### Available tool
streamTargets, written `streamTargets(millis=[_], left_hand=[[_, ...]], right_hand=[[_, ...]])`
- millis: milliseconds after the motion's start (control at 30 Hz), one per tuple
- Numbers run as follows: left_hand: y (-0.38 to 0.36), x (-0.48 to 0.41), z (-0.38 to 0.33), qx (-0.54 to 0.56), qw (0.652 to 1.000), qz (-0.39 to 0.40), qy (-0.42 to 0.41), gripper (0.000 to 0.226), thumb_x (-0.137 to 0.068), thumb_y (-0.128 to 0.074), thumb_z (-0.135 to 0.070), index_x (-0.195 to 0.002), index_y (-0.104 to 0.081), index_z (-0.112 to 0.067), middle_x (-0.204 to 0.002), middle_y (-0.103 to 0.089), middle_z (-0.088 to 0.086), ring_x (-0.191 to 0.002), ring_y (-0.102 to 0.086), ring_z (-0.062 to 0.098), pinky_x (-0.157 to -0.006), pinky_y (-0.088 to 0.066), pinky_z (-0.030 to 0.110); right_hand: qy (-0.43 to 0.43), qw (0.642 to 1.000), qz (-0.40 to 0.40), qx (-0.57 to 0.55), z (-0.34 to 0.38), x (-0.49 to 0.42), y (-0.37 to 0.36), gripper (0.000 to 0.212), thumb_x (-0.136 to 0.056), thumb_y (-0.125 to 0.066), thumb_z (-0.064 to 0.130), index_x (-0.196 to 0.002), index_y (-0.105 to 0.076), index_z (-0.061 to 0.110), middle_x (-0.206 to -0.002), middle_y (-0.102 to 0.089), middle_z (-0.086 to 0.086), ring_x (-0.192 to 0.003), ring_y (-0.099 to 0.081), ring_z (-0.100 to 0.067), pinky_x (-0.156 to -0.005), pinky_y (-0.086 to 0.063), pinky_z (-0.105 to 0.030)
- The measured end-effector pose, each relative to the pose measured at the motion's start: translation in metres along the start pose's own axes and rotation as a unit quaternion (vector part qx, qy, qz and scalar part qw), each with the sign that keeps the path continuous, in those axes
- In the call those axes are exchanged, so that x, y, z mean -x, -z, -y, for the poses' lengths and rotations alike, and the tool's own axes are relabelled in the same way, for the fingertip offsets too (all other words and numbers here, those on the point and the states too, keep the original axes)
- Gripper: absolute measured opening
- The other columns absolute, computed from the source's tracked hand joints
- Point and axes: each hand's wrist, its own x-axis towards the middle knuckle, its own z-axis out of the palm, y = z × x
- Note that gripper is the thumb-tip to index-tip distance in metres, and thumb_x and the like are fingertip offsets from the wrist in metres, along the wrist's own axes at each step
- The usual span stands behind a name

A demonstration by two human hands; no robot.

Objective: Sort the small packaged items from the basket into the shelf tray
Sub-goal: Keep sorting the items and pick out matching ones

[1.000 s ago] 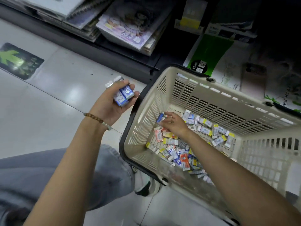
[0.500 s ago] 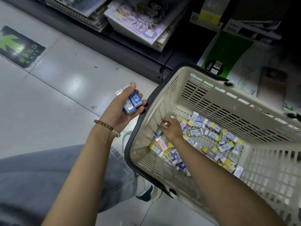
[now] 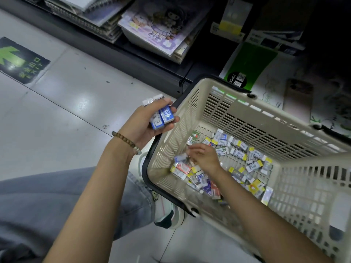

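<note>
Head view: left hand grip around blue packets (right hand grip blurred, unclear) over basket.

green arrow floor sticker, stacked notebooks

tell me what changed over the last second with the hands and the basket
The right hand slid toward the near-left wall of the basket, fingers now on a blurred bluish packet. The left hand still holds its blue packets beside the rim.
</note>
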Motion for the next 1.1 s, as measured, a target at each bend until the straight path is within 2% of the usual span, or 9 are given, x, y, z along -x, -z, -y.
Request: streamTargets(millis=[100, 267, 400, 533, 667, 733, 833, 967, 1100], left_hand=[[-0.013, -0.002, 0.006, -0.041, 0.999, 0.018, 0.000, 0.014, -0.080, -0.064, -0.029, -0.085, -0.063, -0.016, -0.076, -0.071, -0.005, -0.074, -0.070, 0.013, -0.055, -0.054, 0.020], [-0.049, -0.009, 0.027, -0.091, 0.992, 0.059, 0.061, 0.036, -0.081, -0.067, -0.032, -0.110, -0.061, -0.013, -0.085, -0.072, -0.003, -0.074, -0.069, 0.011, -0.058, -0.054, 0.021], [-0.061, -0.016, 0.048, -0.085, 0.989, 0.066, 0.103, 0.023, -0.068, -0.074, -0.019, -0.088, -0.065, -0.014, -0.077, -0.073, 0.000, -0.066, -0.068, 0.010, -0.056, -0.053, 0.019], [-0.055, -0.024, 0.064, -0.080, 0.986, 0.045, 0.143, 0.024, -0.063, -0.077, -0.016, -0.082, -0.064, -0.012, -0.077, -0.070, 0.005, -0.065, -0.067, 0.013, -0.054, -0.052, 0.017], [-0.054, -0.033, 0.071, -0.037, 0.988, 0.006, 0.152, 0.016, -0.072, -0.073, -0.013, -0.083, -0.063, -0.009, -0.069, -0.068, 0.005, -0.057, -0.064, 0.011, -0.049, -0.051, 0.017], [-0.051, -0.037, 0.072, 0.022, 0.988, -0.008, 0.153, 0.018, -0.073, -0.071, -0.014, -0.085, -0.060, -0.007, -0.065, -0.066, 0.004, -0.055, -0.061, 0.010, -0.047, -0.051, 0.016], [-0.048, -0.041, 0.073, 0.049, 0.985, -0.017, 0.164, 0.028, -0.065, -0.073, -0.018, -0.088, -0.060, -0.006, -0.065, -0.067, 0.003, -0.055, -0.061, 0.009, -0.046, -0.051, 0.015], [-0.049, -0.045, 0.077, 0.068, 0.983, -0.029, 0.168, 0.012, -0.077, -0.067, -0.014, -0.084, -0.060, -0.007, -0.062, -0.066, 0.002, -0.053, -0.061, 0.008, -0.046, -0.051, 0.014], [-0.050, -0.048, 0.076, 0.083, 0.980, -0.041, 0.176, 0.014, -0.076, -0.067, -0.014, -0.087, -0.061, -0.007, -0.065, -0.067, 0.004, -0.054, -0.062, 0.008, -0.046, -0.051, 0.014]], right_hand=[[0.011, 0.983, -0.096, -0.156, 0.036, 0.020, 0.050, 0.012, -0.079, -0.073, 0.013, -0.090, -0.069, 0.016, -0.079, -0.072, 0.004, -0.061, -0.064, -0.003, -0.057, -0.052, -0.015], [0.083, 0.972, -0.041, -0.218, 0.082, 0.052, 0.079, 0.009, -0.080, -0.070, 0.019, -0.088, -0.068, 0.021, -0.076, -0.073, 0.009, -0.070, -0.067, -0.001, -0.057, -0.049, -0.012], [0.083, 0.968, -0.031, -0.235, 0.082, 0.055, 0.074, 0.008, -0.082, -0.067, 0.013, -0.089, -0.067, 0.015, -0.072, -0.073, 0.008, -0.064, -0.066, -0.001, -0.058, -0.051, -0.012], [0.081, 0.970, -0.028, -0.227, 0.064, 0.044, 0.076, 0.016, -0.074, -0.073, 0.019, -0.089, -0.069, 0.014, -0.081, -0.075, 0.003, -0.072, -0.068, -0.005, -0.061, -0.052, -0.014], [0.048, 0.991, -0.070, -0.106, 0.035, 0.011, 0.091, 0.017, -0.087, -0.063, 0.028, -0.099, -0.070, 0.018, -0.102, -0.073, 0.000, -0.090, -0.068, -0.012, -0.073, -0.054, -0.022], [0.018, 0.996, -0.088, 0.027, 0.014, -0.013, 0.102, 0.028, -0.091, -0.060, 0.025, -0.116, -0.064, 0.014, -0.117, -0.065, -0.003, -0.099, -0.061, -0.015, -0.084, -0.048, -0.024], [0.001, 0.990, -0.053, 0.134, -0.009, -0.041, 0.101, 0.046, -0.090, -0.062, 0.026, -0.133, -0.052, 0.013, -0.120, -0.058, -0.009, -0.107, -0.056, -0.023, -0.084, -0.040, -0.024], [0.026, 0.971, -0.102, 0.215, -0.021, -0.063, 0.080, 0.050, -0.087, -0.065, 0.033, -0.131, -0.052, 0.015, -0.133, -0.050, -0.009, -0.120, -0.050, -0.026, -0.098, -0.042, -0.031], [0.037, 0.966, -0.098, 0.238, -0.031, -0.064, 0.068, 0.041, -0.081, -0.073, 0.025, -0.118, -0.062, 0.012, -0.118, -0.051, -0.009, -0.111, -0.055, -0.021, -0.092, -0.046, -0.030]])
